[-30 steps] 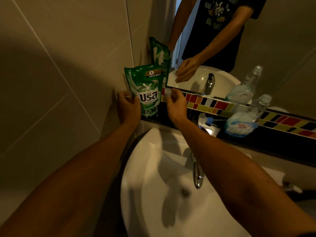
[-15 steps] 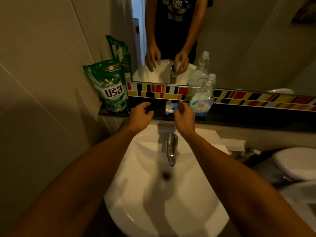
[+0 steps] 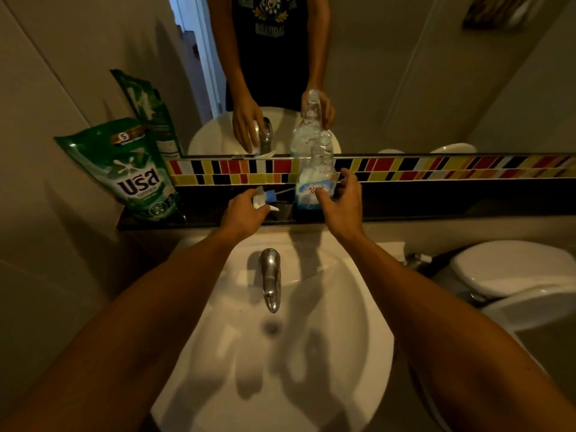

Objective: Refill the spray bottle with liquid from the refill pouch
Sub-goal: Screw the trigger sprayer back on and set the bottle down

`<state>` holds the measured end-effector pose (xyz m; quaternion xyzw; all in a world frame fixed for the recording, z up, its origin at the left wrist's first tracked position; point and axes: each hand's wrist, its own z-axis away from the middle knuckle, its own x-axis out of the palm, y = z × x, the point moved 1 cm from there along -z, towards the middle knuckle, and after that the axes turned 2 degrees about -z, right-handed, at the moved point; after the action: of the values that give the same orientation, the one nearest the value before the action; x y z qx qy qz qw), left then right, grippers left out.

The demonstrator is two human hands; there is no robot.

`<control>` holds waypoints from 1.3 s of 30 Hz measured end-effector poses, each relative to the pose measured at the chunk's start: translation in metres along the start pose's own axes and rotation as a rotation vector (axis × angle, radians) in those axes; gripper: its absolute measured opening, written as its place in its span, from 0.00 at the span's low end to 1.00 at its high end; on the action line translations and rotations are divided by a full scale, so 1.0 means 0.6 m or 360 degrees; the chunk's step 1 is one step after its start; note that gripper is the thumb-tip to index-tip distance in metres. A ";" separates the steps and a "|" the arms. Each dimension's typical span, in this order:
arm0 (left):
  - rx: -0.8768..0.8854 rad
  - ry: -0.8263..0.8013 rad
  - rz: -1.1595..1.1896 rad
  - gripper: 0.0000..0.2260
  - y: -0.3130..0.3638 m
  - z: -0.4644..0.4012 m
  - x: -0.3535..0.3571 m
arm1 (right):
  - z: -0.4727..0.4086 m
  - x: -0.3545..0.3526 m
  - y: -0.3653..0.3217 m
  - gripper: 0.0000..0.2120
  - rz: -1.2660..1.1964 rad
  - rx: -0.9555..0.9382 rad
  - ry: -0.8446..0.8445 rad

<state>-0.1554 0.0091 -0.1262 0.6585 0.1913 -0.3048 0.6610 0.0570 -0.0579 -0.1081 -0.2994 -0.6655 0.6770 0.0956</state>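
Note:
A green refill pouch [image 3: 137, 173] stands upright at the left end of the dark ledge [image 3: 436, 207], against the wall. The clear spray bottle [image 3: 316, 179], with no spray head on its neck and a blue-and-white label, stands on the ledge behind the faucet. Its white and blue spray head [image 3: 265, 199] lies on the ledge to the left of the bottle. My left hand [image 3: 243, 213] hovers open with its fingertips at the spray head. My right hand [image 3: 341, 207] is open, fingers spread beside the bottle's lower part, not closed on it.
A white sink [image 3: 358, 307] with a chrome faucet [image 3: 269, 275] lies below my arms. A toilet [image 3: 514, 269] stands at the right. A mirror [image 3: 405, 88] and a coloured tile strip [image 3: 436, 168] back the ledge. A tiled wall [image 3: 46, 244] closes the left side.
Both hands left the pouch, which stays standing on the ledge, and moved right. My left hand now reaches the spray head and my right hand has spread at the bottle.

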 end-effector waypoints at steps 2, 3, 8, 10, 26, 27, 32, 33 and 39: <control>-0.0077 0.0005 -0.0047 0.23 0.000 -0.014 0.011 | -0.022 -0.005 0.000 0.40 0.0038 0.0007 -0.0077; -0.0109 0.0017 -0.0065 0.23 0.000 -0.022 0.017 | -0.033 -0.006 0.000 0.41 0.0044 0.0004 -0.0127; -0.0259 0.0094 -0.0035 0.24 -0.001 -0.059 0.041 | -0.083 -0.016 -0.010 0.47 0.0004 0.0013 -0.0443; -0.0307 0.0130 -0.0011 0.25 -0.003 -0.071 0.049 | -0.097 -0.018 -0.010 0.47 -0.0008 0.0034 -0.0556; -0.0541 0.0221 0.0481 0.20 -0.015 -0.087 0.057 | -0.140 -0.021 0.009 0.33 -0.0033 0.0128 -0.0798; -0.0499 0.0213 0.0580 0.21 -0.017 -0.085 0.050 | -0.139 -0.022 0.011 0.33 -0.0044 0.0124 -0.0803; -0.0288 0.0232 0.0855 0.23 -0.010 -0.076 0.001 | -0.120 -0.034 0.009 0.31 -0.0076 0.0086 -0.0726; -0.0254 0.0232 0.0892 0.23 -0.007 -0.073 -0.010 | -0.116 -0.038 0.007 0.31 -0.0081 0.0078 -0.0714; -0.0349 0.0186 0.1151 0.24 0.029 -0.076 -0.089 | -0.096 -0.078 -0.015 0.30 -0.0052 0.0084 -0.0702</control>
<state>-0.1765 0.0614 -0.0810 0.6251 0.0155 0.0084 0.7804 0.1227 -0.0330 -0.0826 -0.1305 -0.6572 0.7416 -0.0336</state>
